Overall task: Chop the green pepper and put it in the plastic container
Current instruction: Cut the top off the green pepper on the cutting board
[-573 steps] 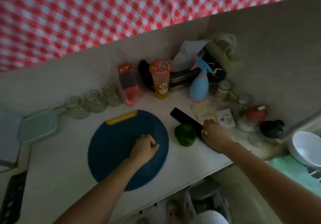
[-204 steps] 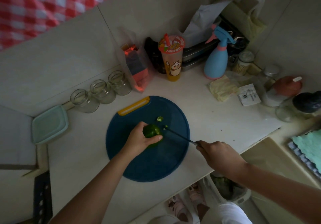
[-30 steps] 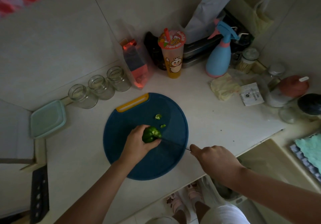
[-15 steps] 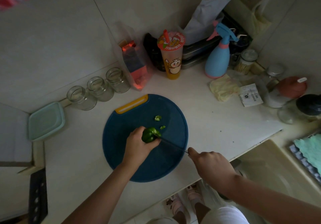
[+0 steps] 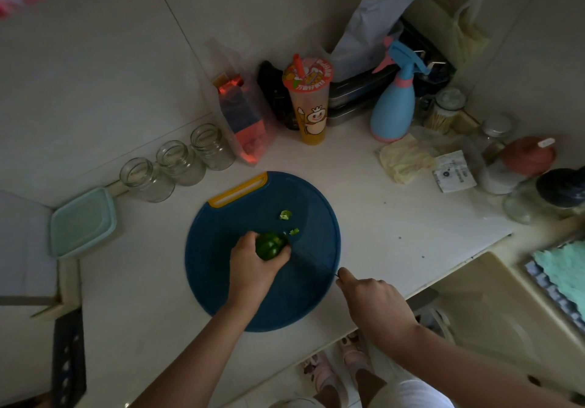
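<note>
Green pepper [image 5: 269, 246] sits mid cutting board [image 5: 221, 268], gripped by left hand [image 5: 253, 268]; right hand [image 5: 373, 303] grips the knife [image 5: 311, 260] beside it.

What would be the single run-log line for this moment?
step: chopping | left hand: holds green pepper on cutting board | right hand: grips knife, blade at pepper | plastic container: left of board

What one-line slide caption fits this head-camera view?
Left hand grips a green pepper on the blue board; right hand holds the knife against it.
</note>
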